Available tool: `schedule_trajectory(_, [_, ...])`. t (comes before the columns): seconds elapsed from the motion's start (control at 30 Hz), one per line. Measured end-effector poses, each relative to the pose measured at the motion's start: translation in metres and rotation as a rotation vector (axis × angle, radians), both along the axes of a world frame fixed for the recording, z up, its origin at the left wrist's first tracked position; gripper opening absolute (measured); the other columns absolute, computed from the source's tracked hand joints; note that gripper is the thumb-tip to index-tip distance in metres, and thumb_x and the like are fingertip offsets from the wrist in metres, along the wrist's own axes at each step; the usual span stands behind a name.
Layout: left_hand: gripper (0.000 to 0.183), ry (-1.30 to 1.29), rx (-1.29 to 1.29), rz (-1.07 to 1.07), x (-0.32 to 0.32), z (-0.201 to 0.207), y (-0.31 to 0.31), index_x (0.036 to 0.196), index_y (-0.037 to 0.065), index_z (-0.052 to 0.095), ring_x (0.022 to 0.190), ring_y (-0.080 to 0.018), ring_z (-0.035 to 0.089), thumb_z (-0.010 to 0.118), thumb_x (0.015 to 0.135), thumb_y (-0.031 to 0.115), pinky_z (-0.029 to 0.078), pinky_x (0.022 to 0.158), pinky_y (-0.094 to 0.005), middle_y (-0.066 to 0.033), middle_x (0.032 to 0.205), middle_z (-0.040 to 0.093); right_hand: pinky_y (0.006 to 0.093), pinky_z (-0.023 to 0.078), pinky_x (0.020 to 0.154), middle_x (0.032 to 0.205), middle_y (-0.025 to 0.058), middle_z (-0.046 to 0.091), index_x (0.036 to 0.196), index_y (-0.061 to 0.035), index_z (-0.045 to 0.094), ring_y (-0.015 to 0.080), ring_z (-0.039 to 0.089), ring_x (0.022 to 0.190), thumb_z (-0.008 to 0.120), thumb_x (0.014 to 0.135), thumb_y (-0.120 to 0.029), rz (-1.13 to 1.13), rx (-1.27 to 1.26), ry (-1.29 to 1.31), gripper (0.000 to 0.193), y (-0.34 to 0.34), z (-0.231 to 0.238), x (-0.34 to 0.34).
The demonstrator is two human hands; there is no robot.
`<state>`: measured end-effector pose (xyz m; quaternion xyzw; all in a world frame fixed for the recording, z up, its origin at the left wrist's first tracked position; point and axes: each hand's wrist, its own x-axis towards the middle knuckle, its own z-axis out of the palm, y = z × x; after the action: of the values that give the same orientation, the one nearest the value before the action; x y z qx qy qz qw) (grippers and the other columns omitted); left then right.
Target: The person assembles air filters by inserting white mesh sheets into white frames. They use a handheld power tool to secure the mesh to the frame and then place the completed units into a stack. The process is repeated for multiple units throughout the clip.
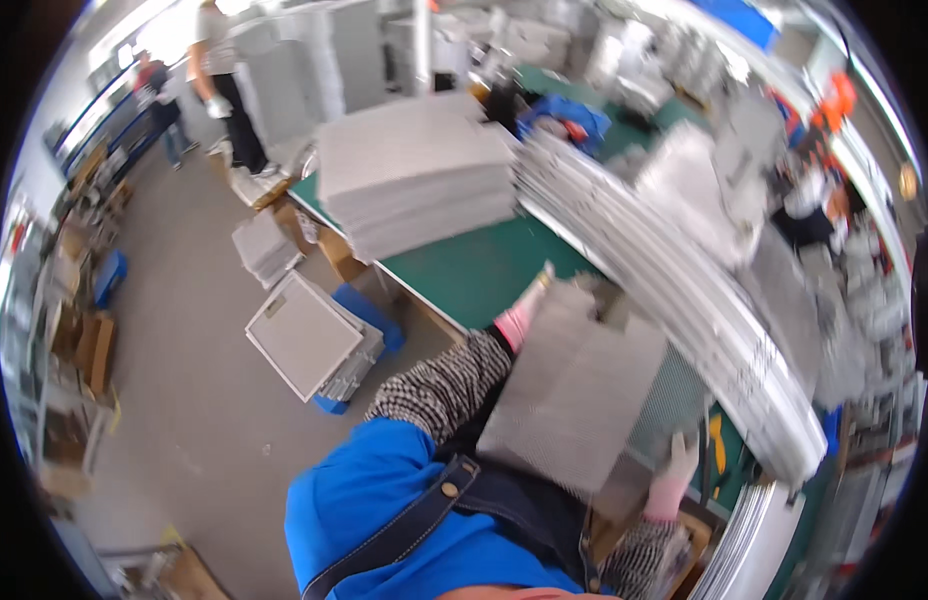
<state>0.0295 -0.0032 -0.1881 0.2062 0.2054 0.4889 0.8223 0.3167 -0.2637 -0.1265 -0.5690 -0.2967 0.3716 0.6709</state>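
Observation:
Grey metal mesh sheets (579,385) lie overlapped in front of me, tilted and close against my apron. My left hand (525,305), in a pink glove with pale fingertips, grips their far left edge, and some of its fingers are hidden. Beside the right edge is my right hand (672,474), gloved in white and pink. Its fingers are stretched out against a darker mesh piece (668,402). Beneath the sheets is a green-topped workbench (464,270).
A tall stack of grey sheets (414,160) stands on the bench's far left. Long silvery profiles (674,300) run along its right, near a yellow-handled tool (719,445). Framed panels (309,335) sit on the floor at left. A person (224,90) stands farther back.

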Motion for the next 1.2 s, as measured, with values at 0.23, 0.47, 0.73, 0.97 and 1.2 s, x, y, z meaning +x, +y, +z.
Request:
schedule_trajectory(0.23, [0.093, -0.114, -0.204, -0.164, -0.006, 0.017, -0.010, 0.143, 0.001, 0.047, 0.120, -0.0343, 0.058, 0.042, 0.091, 0.078, 0.051, 0.102, -0.0471, -0.0221, 0.134, 0.056, 0.0312, 0.057, 0.078, 0.110, 0.0134, 0.066, 0.130, 0.0096, 0.050, 0.0195, 0.069, 0.092, 0.056, 0.100, -0.012, 0.278, -0.208, -0.043, 0.038, 0.033, 0.007, -0.037])
schedule_trajectory(0.47, [0.096, -0.286, -0.045, -0.282, 0.002, 0.017, -0.012, 0.144, 0.004, 0.045, 0.121, -0.0346, 0.056, 0.040, 0.088, 0.082, 0.050, 0.102, -0.0515, -0.0241, 0.140, 0.050, 0.0298, 0.055, 0.085, 0.114, 0.0111, 0.066, 0.130, 0.0095, 0.051, 0.0161, 0.066, 0.097, 0.054, 0.098, -0.006, 0.321, -0.163, 0.008, 0.036, 0.044, 0.003, -0.041])
schedule_trajectory(0.73, [0.106, -0.186, 0.017, -0.227, 0.004, 0.027, -0.017, 0.153, 0.003, 0.034, 0.115, -0.0320, 0.059, 0.045, 0.085, 0.083, 0.053, 0.099, -0.0472, -0.0237, 0.134, 0.054, 0.0285, 0.050, 0.090, 0.121, 0.0105, 0.063, 0.133, 0.0086, 0.051, 0.0149, 0.061, 0.102, 0.056, 0.095, -0.002, 0.292, -0.231, -0.068, 0.039, 0.055, -0.019, -0.027])
schedule_trajectory(0.97, [0.102, -0.188, -0.002, -0.257, 0.005, 0.035, -0.023, 0.153, 0.004, 0.033, 0.115, -0.0318, 0.059, 0.040, 0.088, 0.082, 0.053, 0.098, -0.0472, -0.0230, 0.131, 0.056, 0.0273, 0.048, 0.088, 0.123, 0.0114, 0.061, 0.136, 0.0098, 0.049, 0.0140, 0.059, 0.100, 0.061, 0.094, -0.005, 0.330, -0.304, -0.103, 0.046, 0.057, -0.024, -0.020])
schedule_trajectory(1.2, [0.103, -0.217, 0.052, -0.254, 0.005, 0.026, -0.019, 0.154, 0.005, 0.030, 0.110, -0.0320, 0.060, 0.041, 0.087, 0.083, 0.054, 0.093, -0.0476, -0.0240, 0.130, 0.056, 0.0285, 0.051, 0.084, 0.115, 0.0118, 0.066, 0.135, 0.0078, 0.051, 0.0152, 0.062, 0.094, 0.064, 0.093, -0.009, 0.228, -0.338, -0.297, 0.047, 0.057, -0.018, -0.027])
